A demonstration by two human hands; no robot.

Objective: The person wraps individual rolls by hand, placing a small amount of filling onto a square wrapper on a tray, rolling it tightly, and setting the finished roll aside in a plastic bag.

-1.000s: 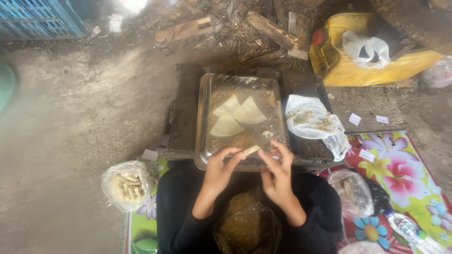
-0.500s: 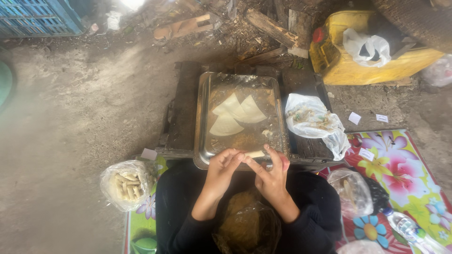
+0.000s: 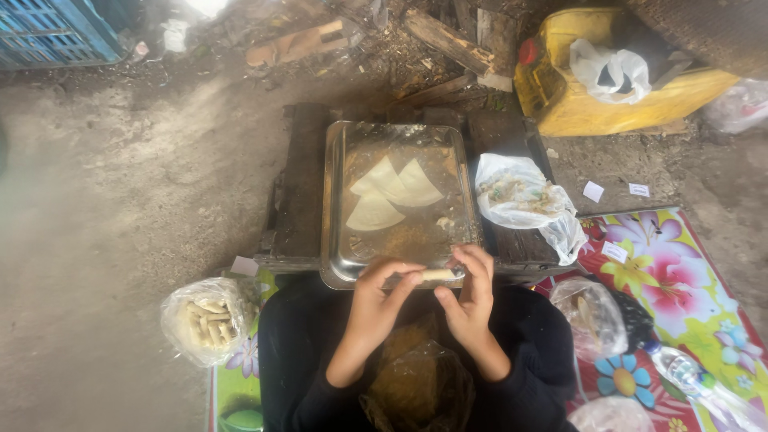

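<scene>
Over near rim of dented metal tray (image 3: pixel 340 200): left hand (image 3: pixel 374 300), right hand (image 3: pixel 470 298) pinch pale thin roll (image 3: pixel 436 275); triangular wrappers (image 3: pixel 388 192) lie mid-tray.

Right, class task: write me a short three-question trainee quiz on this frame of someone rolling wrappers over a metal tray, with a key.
1. True or false: both hands hold the small pale roll above the near rim of the metal tray.
2. Multiple choice: where do the triangular wrappers lie? A) in the metal tray B) on the flowered mat C) in the yellow container
3. Short answer: what sits on the ground at the person's left, beside the knee?

Key
1. True: the left hand and right hand pinch it from either end.
2. A
3. A clear plastic bag of finished rolls.
</scene>
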